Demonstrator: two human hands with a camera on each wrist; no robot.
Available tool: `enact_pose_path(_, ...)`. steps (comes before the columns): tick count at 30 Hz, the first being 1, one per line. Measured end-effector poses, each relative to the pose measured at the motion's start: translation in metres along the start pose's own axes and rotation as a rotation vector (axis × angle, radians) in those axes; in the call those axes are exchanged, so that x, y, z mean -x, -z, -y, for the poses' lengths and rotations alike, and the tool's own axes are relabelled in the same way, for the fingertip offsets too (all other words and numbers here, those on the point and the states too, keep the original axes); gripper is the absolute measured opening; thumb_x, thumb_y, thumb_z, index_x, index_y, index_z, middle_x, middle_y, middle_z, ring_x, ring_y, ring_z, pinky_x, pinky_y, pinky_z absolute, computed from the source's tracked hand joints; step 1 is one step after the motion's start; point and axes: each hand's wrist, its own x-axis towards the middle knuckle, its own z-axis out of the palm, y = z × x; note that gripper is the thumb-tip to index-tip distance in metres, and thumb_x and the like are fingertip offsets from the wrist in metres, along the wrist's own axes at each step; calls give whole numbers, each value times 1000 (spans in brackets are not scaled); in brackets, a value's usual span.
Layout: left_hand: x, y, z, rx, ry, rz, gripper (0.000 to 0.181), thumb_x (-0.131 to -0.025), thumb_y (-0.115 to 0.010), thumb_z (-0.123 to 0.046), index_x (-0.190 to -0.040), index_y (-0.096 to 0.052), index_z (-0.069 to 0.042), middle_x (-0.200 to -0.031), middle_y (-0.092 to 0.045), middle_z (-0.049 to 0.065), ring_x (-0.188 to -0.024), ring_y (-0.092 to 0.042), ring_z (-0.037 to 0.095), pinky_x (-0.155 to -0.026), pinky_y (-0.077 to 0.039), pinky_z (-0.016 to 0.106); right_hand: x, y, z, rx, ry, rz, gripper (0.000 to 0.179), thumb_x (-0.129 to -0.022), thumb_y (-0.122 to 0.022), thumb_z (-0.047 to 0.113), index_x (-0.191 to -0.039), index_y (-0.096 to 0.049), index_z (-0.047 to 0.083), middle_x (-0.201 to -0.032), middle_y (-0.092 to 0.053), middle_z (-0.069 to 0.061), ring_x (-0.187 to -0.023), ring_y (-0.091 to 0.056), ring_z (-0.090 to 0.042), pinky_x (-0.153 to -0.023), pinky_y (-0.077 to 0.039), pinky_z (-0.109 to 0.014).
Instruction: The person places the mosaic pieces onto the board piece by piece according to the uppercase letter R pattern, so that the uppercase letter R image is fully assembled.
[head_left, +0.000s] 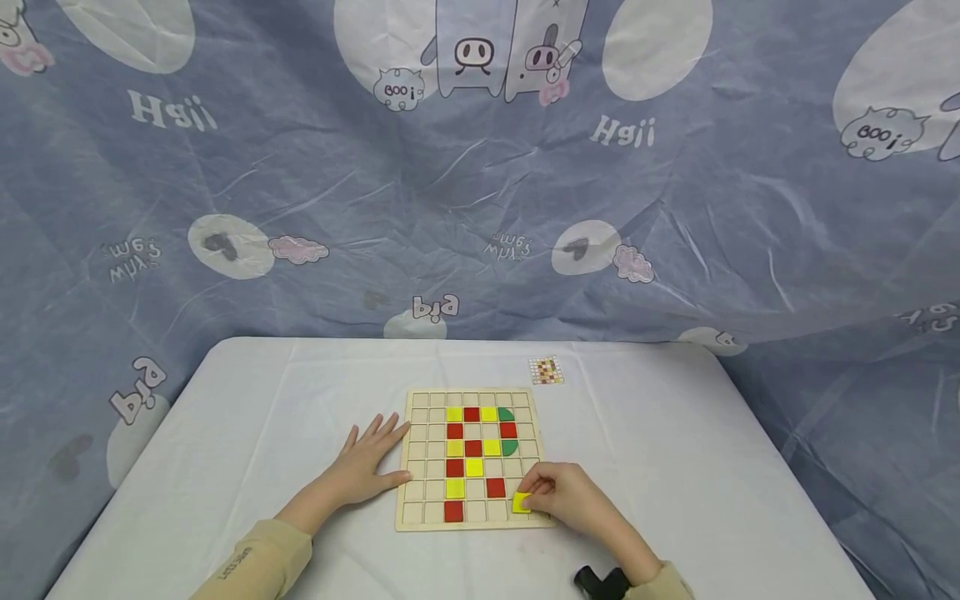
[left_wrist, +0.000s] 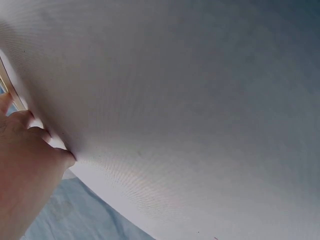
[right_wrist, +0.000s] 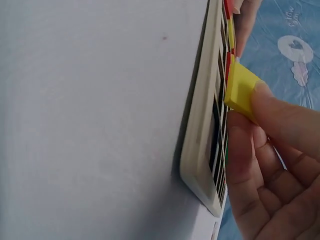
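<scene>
A pale wooden grid board (head_left: 480, 526) lies on the table with red and yellow square tiles and two rounded green pieces set in its cells. Between thumb and fingertips, my right hand (head_left: 562, 497) pinches a yellow square tile (head_left: 521, 502) over the bottom row, near the lower right corner. From the right wrist view, this yellow tile (right_wrist: 241, 90) is tilted, its edge close to the board's surface. My left hand (head_left: 362, 468) is spread on the tablecloth, thumb and fingertips at the board's left edge. In the left wrist view, the fingers (left_wrist: 40, 132) reach that edge.
A small printed card (head_left: 546, 370) with a coloured grid pattern lies beyond the board's upper right corner. White cloth (head_left: 660, 433) covers the table. Behind the table hangs a blue patterned curtain (head_left: 480, 183). A black device (head_left: 600, 583) sits by the right wrist.
</scene>
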Motion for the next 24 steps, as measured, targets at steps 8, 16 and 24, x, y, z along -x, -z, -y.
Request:
enact_pose_path(8,0,1,0,1,-5,1,84,-85,-72,-49,-153,-37,-14,-162,-27,14,-151,-14,41,-117,-3,69,-2,-4,0,59,35,30,8,-81,-77,5,-83,-72,12,-72,-60,6,-62,-52,-4,-55,-45,-17)
enact_pose_path(16,-1,0,1,-3,-10,-5,84,-85,-72,-50,-153,-37,-15,-162,-27,14,-151,-15,41,-117,-4,69,-3,-9,0,89,24,16,9,-80,-79,7,-83,-72,13,-74,-58,6,-64,-51,-5,-56,-45,-18)
enact_pose_path(24,-1,-3,3,-18,15,10,84,-86,-71,-51,-154,-36,-17,-163,-25,12,-152,-13,39,-118,-3,67,-4,-13,0,101,7,5,11,-80,-79,7,-81,-72,14,-76,-56,5,-65,-51,-7,-56,-44,-18)
